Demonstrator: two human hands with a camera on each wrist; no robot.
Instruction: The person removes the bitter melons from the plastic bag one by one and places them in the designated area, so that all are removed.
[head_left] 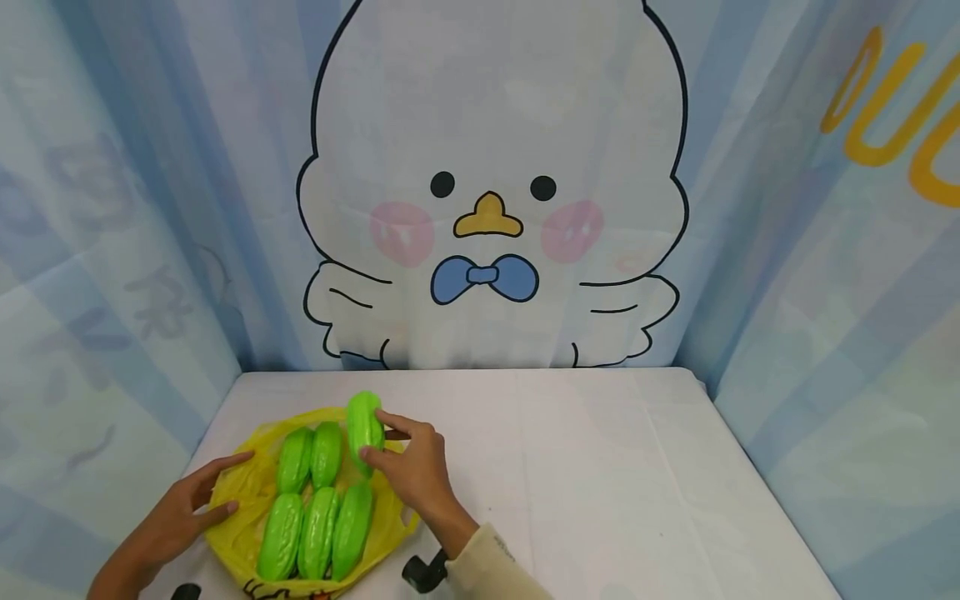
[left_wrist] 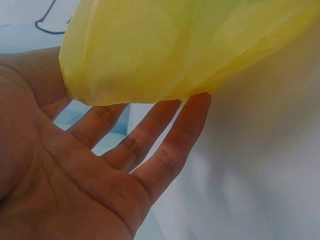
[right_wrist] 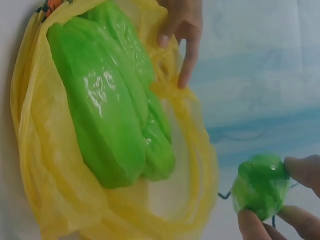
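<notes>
While the right hand pinches one glossy green piece between thumb and fingers at the far right edge of a yellow plastic bag, the left hand touches the bag's left edge with its fingers spread apart. The slick-looking surface could let the piece slip from that fingertip hold, and a tug on the thin plastic might roll the five similar green pieces lying on the bag. Beneath the bag is a white desk; beyond it hangs a pale-blue curtain with a cartoon bird.
</notes>
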